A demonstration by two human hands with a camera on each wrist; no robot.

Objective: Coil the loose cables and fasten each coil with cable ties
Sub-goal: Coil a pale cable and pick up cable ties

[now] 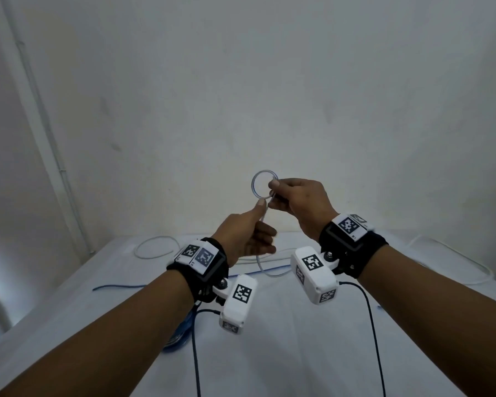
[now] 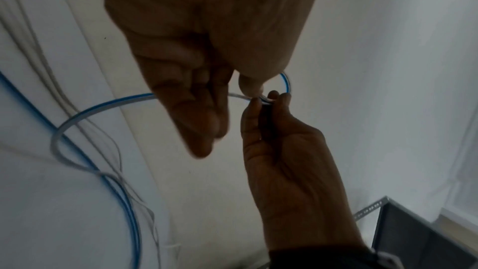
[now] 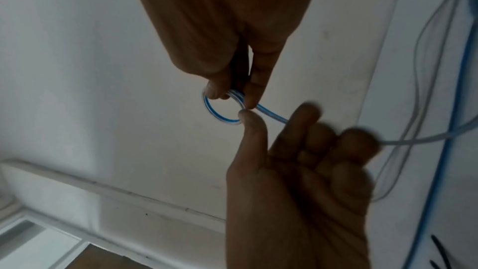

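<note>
A white cable with a blue stripe is wound into a small coil [image 1: 253,185], held up in front of the wall. My right hand [image 1: 272,194] pinches the coil's right side between thumb and fingers. In the right wrist view the coil [image 3: 210,111] sits under the right hand [image 3: 234,96]. Just below, my left hand [image 1: 265,222] curls its fingers round the trailing strand [image 1: 262,266], and its thumb tip touches the coil's lower edge. In the left wrist view the strand [image 2: 103,107] runs from a loop over the table into the left hand [image 2: 227,107].
The white table [image 1: 298,353] lies below the hands. On it are a blue coil [image 1: 181,333] under my left forearm, a loose blue cable [image 1: 118,286], and white cables at the far left [image 1: 152,247] and the right [image 1: 456,253]. Black camera leads [image 1: 373,325] hang from the wrists.
</note>
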